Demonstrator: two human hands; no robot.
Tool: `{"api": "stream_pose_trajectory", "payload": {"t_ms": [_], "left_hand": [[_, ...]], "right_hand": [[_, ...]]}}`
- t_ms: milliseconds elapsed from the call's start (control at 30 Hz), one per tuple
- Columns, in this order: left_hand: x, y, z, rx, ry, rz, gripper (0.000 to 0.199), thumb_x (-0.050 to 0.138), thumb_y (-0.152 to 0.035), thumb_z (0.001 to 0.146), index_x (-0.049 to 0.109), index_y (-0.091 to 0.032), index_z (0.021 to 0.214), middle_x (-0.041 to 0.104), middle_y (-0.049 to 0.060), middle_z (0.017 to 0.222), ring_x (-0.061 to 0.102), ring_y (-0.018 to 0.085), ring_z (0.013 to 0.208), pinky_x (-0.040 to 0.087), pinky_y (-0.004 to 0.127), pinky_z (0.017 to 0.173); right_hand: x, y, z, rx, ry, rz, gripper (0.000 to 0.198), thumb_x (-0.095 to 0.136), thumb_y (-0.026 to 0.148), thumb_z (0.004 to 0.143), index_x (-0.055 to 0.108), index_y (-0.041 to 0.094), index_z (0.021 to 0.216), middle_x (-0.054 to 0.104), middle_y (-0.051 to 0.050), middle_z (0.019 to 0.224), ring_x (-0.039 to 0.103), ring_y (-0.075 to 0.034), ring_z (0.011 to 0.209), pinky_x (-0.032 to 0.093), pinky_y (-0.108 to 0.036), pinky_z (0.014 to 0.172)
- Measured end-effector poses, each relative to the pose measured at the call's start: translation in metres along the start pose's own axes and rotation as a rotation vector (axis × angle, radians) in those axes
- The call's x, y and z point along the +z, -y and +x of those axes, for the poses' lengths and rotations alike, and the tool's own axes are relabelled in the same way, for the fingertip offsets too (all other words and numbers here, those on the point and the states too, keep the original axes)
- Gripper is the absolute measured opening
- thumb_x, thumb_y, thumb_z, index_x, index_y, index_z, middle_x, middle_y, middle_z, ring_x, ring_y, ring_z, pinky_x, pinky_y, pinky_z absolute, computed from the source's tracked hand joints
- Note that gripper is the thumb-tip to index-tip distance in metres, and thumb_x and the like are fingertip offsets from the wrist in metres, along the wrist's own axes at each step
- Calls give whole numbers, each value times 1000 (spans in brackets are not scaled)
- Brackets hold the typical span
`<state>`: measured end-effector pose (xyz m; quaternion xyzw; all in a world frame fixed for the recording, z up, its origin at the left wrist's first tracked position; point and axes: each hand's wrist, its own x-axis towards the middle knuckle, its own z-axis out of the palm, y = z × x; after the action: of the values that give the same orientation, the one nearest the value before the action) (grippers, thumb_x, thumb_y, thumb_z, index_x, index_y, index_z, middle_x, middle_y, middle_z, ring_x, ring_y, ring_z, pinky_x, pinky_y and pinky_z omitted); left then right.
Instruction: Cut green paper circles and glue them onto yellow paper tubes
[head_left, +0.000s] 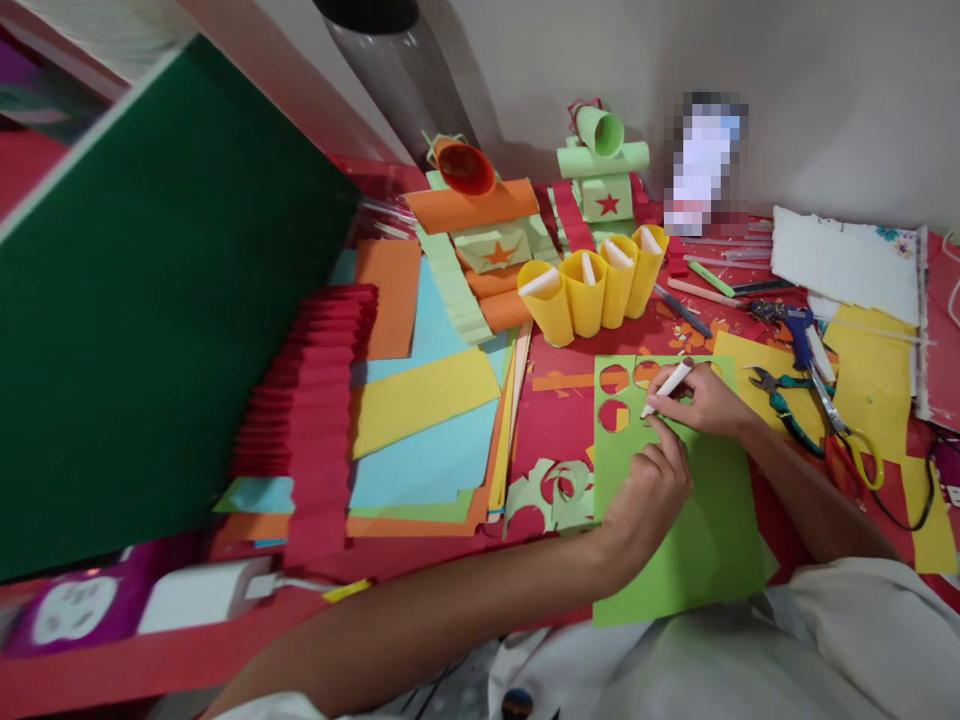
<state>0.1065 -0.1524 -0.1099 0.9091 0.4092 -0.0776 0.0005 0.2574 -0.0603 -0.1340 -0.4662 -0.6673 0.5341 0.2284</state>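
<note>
A white marker [670, 387] with a dark end is pinched in my right hand [705, 400], its tip down on a light green sheet of paper [675, 520]. Several round holes are cut along the sheet's top left. My left hand [649, 490] lies on the same sheet with the index fingertip pressing it close to the marker tip; the other fingers are curled. Whether something small is under that fingertip I cannot tell. Left of the sheet are pale green paper scraps [551, 500] with round cut-outs.
Four-in-a-row style yellow paper tubes [577, 295] stand behind the sheet, beside orange and green paper models [495, 255]. Pliers [787, 405], scissors [844, 425] and a glue gun [799, 330] lie at right. Coloured paper [427, 440] and a green board [150, 330] are left.
</note>
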Motion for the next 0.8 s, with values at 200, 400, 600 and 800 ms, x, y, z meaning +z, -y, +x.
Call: {"api": "stream_pose_trajectory", "payload": {"t_ms": [200,400,600,800], "left_hand": [[6,-5,-2,18,-83,142,42,45,6,94,71,4,126,71,32,128,61,11,56,46,19,47],[9,-7,-1,3,-161,203,38,47,3,95,71,8,124,72,34,124,59,10,53,45,19,47],[10,-6,-2,-10,-221,202,34,48,3,95,72,7,118,74,33,122,60,10,54,46,20,48],[8,-5,-2,-8,-211,158,33,47,4,95,72,7,117,74,33,122,60,11,55,46,21,49]], "right_hand": [[-2,4,1,-57,47,-128,12,70,29,89,73,17,86,74,-3,80,67,-16,71,52,-26,65],[0,5,2,-110,60,-183,14,69,29,91,74,17,86,77,-4,82,69,-16,72,53,-26,68],[0,-1,1,-131,-7,-186,17,69,32,92,77,18,89,79,-6,86,72,-18,76,55,-27,71],[1,-3,1,-133,-38,-167,18,69,34,91,78,19,89,79,-6,87,73,-19,77,56,-28,71]]}}
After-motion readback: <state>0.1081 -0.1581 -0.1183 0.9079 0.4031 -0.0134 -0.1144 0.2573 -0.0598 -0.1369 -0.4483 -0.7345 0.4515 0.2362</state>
